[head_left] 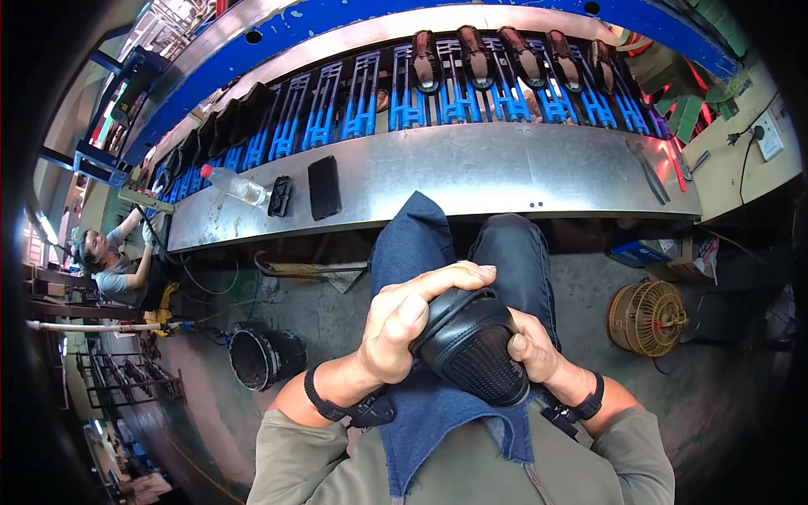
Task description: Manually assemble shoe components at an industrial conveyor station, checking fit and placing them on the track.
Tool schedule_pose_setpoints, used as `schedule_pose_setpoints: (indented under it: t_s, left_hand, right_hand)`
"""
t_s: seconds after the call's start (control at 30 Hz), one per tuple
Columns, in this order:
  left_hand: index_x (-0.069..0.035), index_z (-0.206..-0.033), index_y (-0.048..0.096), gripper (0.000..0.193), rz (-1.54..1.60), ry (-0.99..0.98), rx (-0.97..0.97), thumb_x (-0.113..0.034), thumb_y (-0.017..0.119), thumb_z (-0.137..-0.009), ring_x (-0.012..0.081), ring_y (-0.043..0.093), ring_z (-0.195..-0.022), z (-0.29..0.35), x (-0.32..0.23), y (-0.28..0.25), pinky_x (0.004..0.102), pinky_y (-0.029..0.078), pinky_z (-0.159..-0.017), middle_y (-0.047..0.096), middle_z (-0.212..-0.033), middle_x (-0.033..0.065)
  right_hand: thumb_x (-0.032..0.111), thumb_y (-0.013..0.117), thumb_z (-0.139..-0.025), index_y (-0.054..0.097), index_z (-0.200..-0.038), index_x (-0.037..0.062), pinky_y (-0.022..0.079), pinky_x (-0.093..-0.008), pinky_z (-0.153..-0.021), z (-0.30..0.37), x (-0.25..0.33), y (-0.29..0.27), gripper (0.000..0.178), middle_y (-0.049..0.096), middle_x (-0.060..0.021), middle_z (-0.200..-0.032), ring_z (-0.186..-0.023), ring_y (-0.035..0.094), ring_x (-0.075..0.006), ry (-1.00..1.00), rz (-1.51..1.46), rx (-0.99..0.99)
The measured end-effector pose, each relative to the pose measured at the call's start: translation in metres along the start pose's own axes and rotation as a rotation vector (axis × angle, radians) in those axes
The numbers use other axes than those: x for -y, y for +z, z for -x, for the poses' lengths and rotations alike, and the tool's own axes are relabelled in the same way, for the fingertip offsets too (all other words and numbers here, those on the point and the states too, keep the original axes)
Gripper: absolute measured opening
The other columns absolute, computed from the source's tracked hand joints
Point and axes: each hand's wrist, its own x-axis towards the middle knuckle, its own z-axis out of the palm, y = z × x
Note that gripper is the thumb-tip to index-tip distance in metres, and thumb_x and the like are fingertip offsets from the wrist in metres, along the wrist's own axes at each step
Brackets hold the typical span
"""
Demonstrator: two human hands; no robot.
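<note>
A black leather shoe (475, 349) with a perforated toe is held above my lap, its toe pointing down toward my body. My left hand (404, 324) wraps over its far left side, fingers stretched across the opening edge and thumb raised near the side. My right hand (534, 345) grips the shoe's right side, thumb pressed on the upper. The sole and the inside of the shoe are hidden from this view. Under the shoe, a dark blue denim cloth (412, 244) lies across my thighs.
Ahead runs a metal ledge (471, 177) with a phone (324, 187), a bottle (236, 185) and pliers (646, 171). Behind it, a conveyor with blue racks (362, 114) carries several shoes (477, 63). A bucket (268, 357), a round fan (646, 318) and a co-worker (126, 265) are around.
</note>
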Motion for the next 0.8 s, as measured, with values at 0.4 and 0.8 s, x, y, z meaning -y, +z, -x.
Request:
schedule_pose_setpoints:
  t_s: [0.4,0.8]
  left_hand:
    - [0.01,-0.146,0.041,0.069,-0.468,0.111,0.204,-0.03,0.067,-0.096,0.041,0.051,-0.136,0.013,-0.036,-0.014,0.0451,0.041,-0.112,0.049,-0.146,0.032]
    - [0.012,-0.15,0.028,0.082,-0.622,0.44,-0.096,-0.02,0.074,-0.09,0.0438,0.062,-0.12,0.002,0.025,0.029,0.0457,0.051,-0.101,0.051,-0.139,0.0359]
  right_hand:
    - [0.066,0.059,-0.091,0.054,-0.132,-0.0078,0.048,-0.0274,-0.086,0.005,-0.006,-0.004,0.085,0.065,-0.0082,-0.114,-0.102,0.059,-0.013,0.028,0.012,-0.017]
    - [0.065,0.046,-0.098,0.053,-0.137,-0.0072,0.046,-0.0316,-0.098,0.01,-0.008,-0.013,0.083,0.063,-0.013,-0.127,-0.115,0.059,-0.0187,0.009,-0.014,-0.093]
